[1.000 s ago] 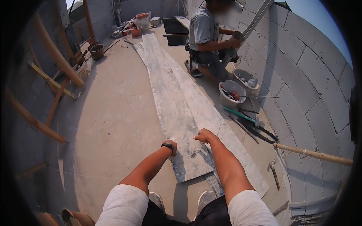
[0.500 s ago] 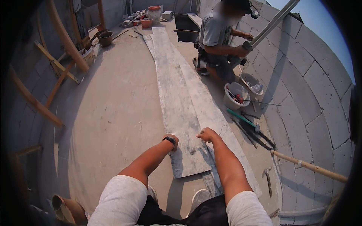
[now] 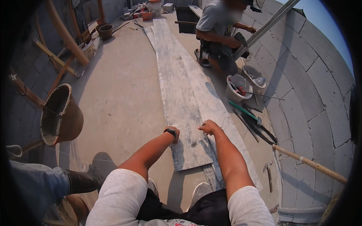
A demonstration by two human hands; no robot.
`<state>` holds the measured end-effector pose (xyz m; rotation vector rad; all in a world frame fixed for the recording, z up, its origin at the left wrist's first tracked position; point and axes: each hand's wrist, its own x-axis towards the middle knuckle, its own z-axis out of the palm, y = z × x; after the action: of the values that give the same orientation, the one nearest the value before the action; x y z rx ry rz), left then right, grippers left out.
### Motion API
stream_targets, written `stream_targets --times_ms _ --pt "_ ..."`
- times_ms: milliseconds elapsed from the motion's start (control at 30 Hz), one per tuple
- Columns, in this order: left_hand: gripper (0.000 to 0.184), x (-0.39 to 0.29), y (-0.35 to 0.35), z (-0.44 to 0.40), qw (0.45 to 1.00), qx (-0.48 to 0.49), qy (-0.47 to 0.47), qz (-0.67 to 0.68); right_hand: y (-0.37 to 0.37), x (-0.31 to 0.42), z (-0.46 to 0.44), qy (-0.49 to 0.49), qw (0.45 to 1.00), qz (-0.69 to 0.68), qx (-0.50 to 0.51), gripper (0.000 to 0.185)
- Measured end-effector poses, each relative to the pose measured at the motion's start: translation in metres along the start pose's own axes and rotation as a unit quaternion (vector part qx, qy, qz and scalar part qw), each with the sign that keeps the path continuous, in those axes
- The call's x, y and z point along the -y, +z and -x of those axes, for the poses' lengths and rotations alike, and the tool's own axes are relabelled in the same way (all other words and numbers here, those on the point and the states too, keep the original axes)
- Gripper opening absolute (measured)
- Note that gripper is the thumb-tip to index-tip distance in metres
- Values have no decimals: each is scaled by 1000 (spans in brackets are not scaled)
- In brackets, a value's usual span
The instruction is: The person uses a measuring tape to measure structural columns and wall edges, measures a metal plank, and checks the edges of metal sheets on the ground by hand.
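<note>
A long, pale, smeared board (image 3: 179, 90) stretches away from my feet, lying over a second similar board (image 3: 209, 101) that sticks out on its right. My left hand (image 3: 173, 134), with a black watch at the wrist, is closed around the left edge near the close end. At the opposite edge my right hand (image 3: 209, 127) is closed on the same board, fingertips curled over its top. The undersides of both grips are hidden. My shoes show below the board's near end.
At left hangs a mortar-crusted bucket (image 3: 64, 115) beside a person's boot (image 3: 83, 180). A kneeling co-worker (image 3: 217, 34) holds a drill (image 3: 240, 39) near a metal profile (image 3: 264, 30). Tool buckets (image 3: 237, 88), a green-handled tool (image 3: 243, 110), a hammer (image 3: 269, 177) and a wooden pole (image 3: 309, 164) lie right.
A person's leg and a large bucket have come into view at left. The scene ahead sits slightly higher in view. The co-worker's drill has shifted; my hands keep their places on the board.
</note>
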<state>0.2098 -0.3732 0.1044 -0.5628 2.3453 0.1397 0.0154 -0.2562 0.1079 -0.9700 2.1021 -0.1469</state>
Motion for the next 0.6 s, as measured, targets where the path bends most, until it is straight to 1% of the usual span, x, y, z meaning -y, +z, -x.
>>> stream_targets --times_ms 67,200,267,367,467,533,600 --pt "37 0 2 -3 1000 -4 0 3 0 2 1 12 1000 2 -8 48" --pt "35 0 3 -3 1000 -8 -2 0 0 0 1 6 1000 -3 -10 50" --pt "35 0 3 -4 1000 -7 0 7 4 -3 0 -18 999 -18 -41 51" --pt "35 2 6 -10 1000 4 6 -1 -3 7 11 6 1000 -23 -12 50" --pt "35 2 13 -21 1000 -13 5 0 -3 0 2 -16 999 -34 -1 48" --pt "34 1 15 -27 1000 2 4 5 -3 2 6 -8 999 -49 -8 47" --pt "34 3 18 -29 1000 -4 9 19 -1 0 5 -17 999 -39 2 47"
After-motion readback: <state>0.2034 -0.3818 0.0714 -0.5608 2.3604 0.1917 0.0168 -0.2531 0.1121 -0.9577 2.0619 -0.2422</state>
